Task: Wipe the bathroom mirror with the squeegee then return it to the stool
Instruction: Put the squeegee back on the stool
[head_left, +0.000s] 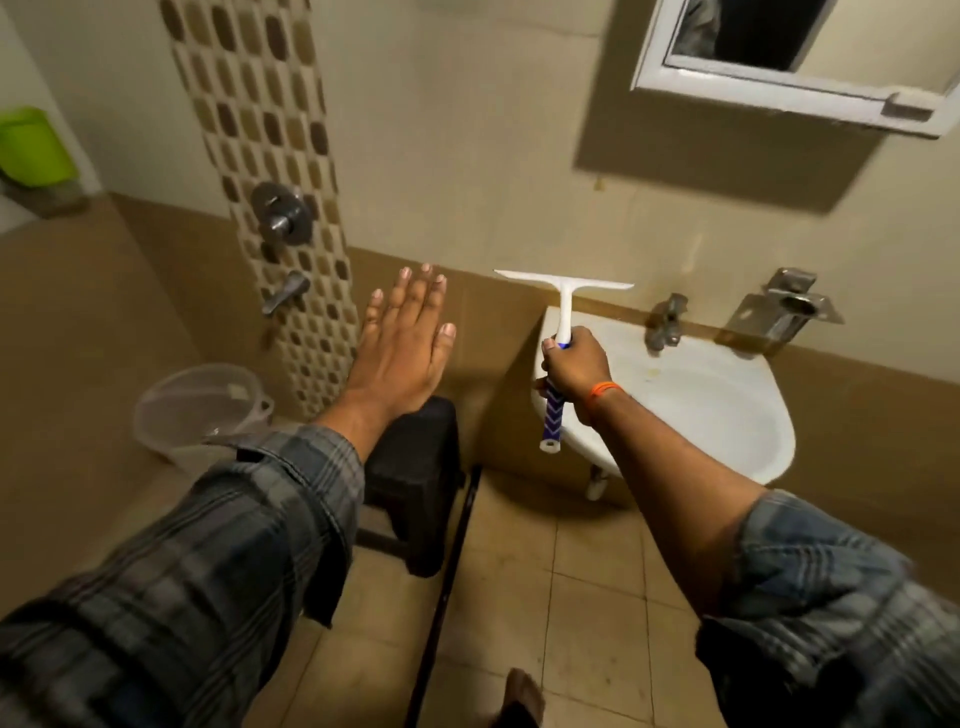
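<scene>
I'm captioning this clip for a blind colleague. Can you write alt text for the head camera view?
A person's right hand holds a white squeegee upright by its blue handle in front of a white sink, below a wall mirror. The left hand is open and empty above a black stool on the tiled floor.

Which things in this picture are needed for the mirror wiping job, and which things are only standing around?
Needed for the job:
squeegee, held upright in the right hand
mirror, high on the wall
black stool, on the floor below the open left hand

Only standing around:
sink
sink tap
clear bucket
green bin
soap holder
</scene>
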